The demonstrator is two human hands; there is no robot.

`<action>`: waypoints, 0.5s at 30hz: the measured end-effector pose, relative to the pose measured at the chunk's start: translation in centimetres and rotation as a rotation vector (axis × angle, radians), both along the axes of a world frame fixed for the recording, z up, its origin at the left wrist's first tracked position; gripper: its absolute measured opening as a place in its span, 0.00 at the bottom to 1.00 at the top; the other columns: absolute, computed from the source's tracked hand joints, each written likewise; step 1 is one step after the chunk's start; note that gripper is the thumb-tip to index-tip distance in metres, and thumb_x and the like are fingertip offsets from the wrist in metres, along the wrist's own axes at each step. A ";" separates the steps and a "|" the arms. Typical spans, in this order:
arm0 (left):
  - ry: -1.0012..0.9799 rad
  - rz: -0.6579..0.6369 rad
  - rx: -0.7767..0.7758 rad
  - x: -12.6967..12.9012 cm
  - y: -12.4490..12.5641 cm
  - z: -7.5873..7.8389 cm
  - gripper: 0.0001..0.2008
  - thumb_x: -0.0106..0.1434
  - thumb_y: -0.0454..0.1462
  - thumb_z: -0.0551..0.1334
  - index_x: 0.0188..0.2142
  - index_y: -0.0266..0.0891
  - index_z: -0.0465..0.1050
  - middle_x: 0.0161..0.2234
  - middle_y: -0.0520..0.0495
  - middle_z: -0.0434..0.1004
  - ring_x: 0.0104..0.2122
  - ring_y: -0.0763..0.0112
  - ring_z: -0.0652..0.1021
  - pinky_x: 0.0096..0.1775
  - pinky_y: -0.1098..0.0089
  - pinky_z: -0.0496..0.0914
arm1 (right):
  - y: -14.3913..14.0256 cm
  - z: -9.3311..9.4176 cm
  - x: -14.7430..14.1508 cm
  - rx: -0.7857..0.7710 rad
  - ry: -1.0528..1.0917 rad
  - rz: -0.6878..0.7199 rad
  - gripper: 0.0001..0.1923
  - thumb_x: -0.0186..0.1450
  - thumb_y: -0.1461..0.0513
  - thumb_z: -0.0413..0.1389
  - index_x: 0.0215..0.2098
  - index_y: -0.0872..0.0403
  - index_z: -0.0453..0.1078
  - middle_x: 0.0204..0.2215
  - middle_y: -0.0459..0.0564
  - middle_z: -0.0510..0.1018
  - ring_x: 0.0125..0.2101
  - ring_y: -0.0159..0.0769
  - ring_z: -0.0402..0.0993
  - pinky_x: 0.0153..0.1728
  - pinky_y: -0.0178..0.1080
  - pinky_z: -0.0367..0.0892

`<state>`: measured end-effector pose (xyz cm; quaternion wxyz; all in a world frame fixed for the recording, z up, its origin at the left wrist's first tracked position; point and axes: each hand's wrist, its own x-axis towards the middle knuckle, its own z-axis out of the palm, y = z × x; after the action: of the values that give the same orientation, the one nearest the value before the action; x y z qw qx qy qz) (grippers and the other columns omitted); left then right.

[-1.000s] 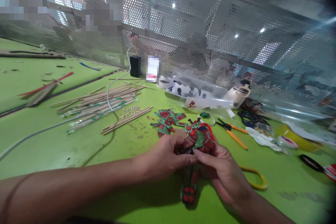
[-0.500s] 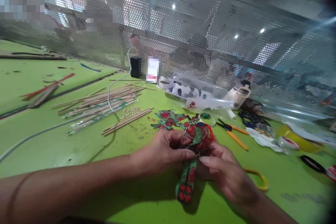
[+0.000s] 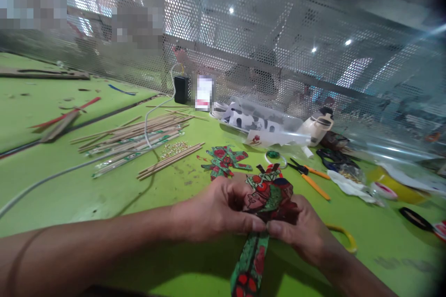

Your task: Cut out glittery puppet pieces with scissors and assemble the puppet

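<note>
The left hand point(image 3: 216, 211) and right hand point(image 3: 304, 229) pinched the figure point(image 3: 270, 198). Cutouts point(image 3: 226, 160) lay just beyond the figure, pliers point(image 3: 309, 181) to its right.

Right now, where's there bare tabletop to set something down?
Mostly bare green table shows between the front wooden sticks and left forearm, and between the yellow loop and black ring. It's crowded beyond the right hand: orange-handled pliers, black-handled tool, cream bottle.
</note>
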<state>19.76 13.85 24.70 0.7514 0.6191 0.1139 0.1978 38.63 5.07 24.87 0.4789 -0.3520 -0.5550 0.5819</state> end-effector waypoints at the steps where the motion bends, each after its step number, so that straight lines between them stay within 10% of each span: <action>1: 0.002 -0.001 0.012 0.0 -0.1 0.0 0.14 0.57 0.39 0.72 0.25 0.34 0.70 0.24 0.54 0.66 0.25 0.78 0.65 0.30 0.75 0.64 | 0.1 -0.2 0.1 -0.004 0.010 0.016 0.20 0.64 0.57 0.66 0.55 0.47 0.78 0.47 0.54 0.83 0.50 0.45 0.78 0.54 0.48 0.71; 15: -0.044 0.066 -0.035 0.3 0.1 -0.9 0.14 0.57 0.40 0.71 0.30 0.33 0.71 0.27 0.53 0.68 0.27 0.77 0.67 0.32 0.74 0.65 | -0.3 -0.7 -0.1 -0.161 0.088 -0.093 0.14 0.66 0.60 0.65 0.50 0.45 0.81 0.43 0.51 0.85 0.41 0.37 0.82 0.45 0.41 0.78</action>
<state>20.06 13.97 23.84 0.7573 0.5974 0.1212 0.2342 38.50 4.80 24.15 0.4994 -0.3890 -0.4680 0.6166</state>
